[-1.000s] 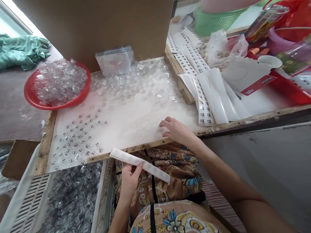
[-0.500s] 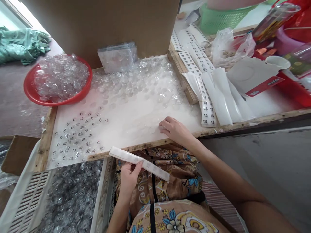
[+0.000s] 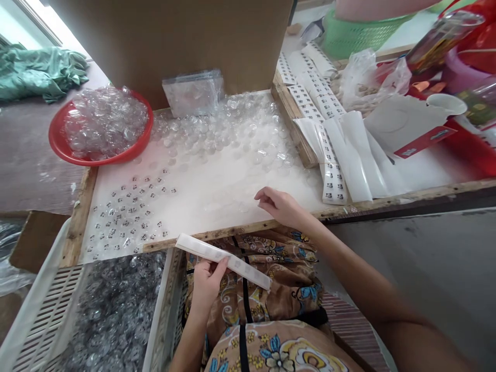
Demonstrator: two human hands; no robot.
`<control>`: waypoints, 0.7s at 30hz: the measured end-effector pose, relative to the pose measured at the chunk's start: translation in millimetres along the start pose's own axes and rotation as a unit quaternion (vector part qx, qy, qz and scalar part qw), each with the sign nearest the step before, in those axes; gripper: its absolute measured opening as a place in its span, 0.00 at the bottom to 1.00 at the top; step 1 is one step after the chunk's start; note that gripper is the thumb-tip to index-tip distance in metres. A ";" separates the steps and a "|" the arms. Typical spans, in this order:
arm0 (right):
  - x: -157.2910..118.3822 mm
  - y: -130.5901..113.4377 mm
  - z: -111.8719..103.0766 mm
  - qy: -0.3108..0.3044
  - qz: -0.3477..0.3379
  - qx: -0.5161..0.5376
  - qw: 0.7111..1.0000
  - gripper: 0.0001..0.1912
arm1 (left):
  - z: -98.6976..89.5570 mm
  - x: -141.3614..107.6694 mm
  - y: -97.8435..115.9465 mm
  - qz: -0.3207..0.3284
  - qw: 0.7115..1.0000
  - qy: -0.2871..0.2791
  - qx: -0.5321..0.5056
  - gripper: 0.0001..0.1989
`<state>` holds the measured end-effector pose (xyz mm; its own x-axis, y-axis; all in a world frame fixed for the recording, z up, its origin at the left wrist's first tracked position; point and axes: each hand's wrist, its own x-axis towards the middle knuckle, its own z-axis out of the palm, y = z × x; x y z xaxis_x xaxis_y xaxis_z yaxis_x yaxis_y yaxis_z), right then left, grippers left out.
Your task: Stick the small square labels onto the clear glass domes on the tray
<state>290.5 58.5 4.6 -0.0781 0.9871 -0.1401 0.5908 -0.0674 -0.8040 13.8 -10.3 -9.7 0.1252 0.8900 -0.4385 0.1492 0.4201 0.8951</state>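
My left hand point(image 3: 209, 281) is closed on a folded white sticker strip point(image 3: 242, 267), thumb on top, held over my lap just below the table's front edge. Faint dark prints show through the strip. Over the white tabletop point(image 3: 201, 196), my right hand point(image 3: 284, 206) is bent with its fingertips drawn together; whether anything small is between them I cannot make out. Clear round plastic pieces point(image 3: 236, 206) lie faintly visible beside its fingertips. On the table's left part are several clear pieces with small black printed stickers point(image 3: 126, 222).
A red basin point(image 3: 58, 147) heaped with clear plastic pieces stands at the back left. Below it is a white crate point(image 3: 42, 310) of dark-marked pieces. Wooden strips point(image 3: 298, 124) edge the table; sticker sheets point(image 3: 333, 175) lie right. A cardboard box point(image 3: 170, 41) stands behind.
My right hand has lifted slightly, its fingers more drawn in. My left hand keeps the sticker strip in the same place. The whole view has shifted a little.
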 end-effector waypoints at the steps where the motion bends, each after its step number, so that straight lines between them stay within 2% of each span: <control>1: 0.5 0.6 -2.1 -0.006 0.022 0.076 0.997 0.07 | 0.5 0.0 1.0 -0.002 1.000 0.000 -0.002 0.19; 3: 2.6 2.9 -6.5 -0.031 0.078 0.194 0.977 0.11 | 1.6 -0.1 4.0 -0.004 1.000 0.003 -0.003 0.19; 5: 5.6 6.9 -10.5 -0.049 0.131 0.244 0.960 0.13 | 2.5 -0.1 7.0 -0.003 1.000 0.008 -0.002 0.18; 8: 8.9 15.8 -16.2 -0.027 0.187 0.224 0.956 0.10 | 2.7 0.3 8.1 -0.004 1.000 0.008 -0.005 0.18; 11: 7.9 21.4 -21.6 0.036 0.206 0.123 0.970 0.04 | 2.2 1.3 5.1 -0.010 1.000 0.002 -0.010 0.18; 13: 5.3 17.9 -22.7 0.098 0.178 0.016 0.979 0.02 | 2.3 2.1 2.8 -0.014 1.000 -0.003 -0.013 0.18; 15: 3.2 7.4 -18.5 0.134 0.119 -0.065 0.982 0.02 | 2.9 3.0 1.3 -0.017 1.000 -0.007 -0.013 0.18; 17: 3.8 -7.5 -8.2 0.104 0.045 -0.097 0.989 0.04 | 3.7 3.4 1.1 -0.018 1.000 -0.010 -0.016 0.17; 19: 7.5 -21.5 6.2 0.032 -0.025 -0.128 0.991 0.07 | 4.2 3.0 1.7 -0.013 1.000 -0.010 -0.018 0.17; 21: 12.7 -30.1 19.9 -0.023 -0.070 -0.182 0.981 0.09 | 3.7 1.8 2.2 -0.004 1.000 -0.006 -0.017 0.16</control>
<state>255.8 70.1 15.5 -0.2105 0.9746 -0.0766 0.8186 0.1329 -0.5588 18.0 -8.4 -8.8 0.1367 0.8845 -0.4460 0.1178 0.4325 0.8939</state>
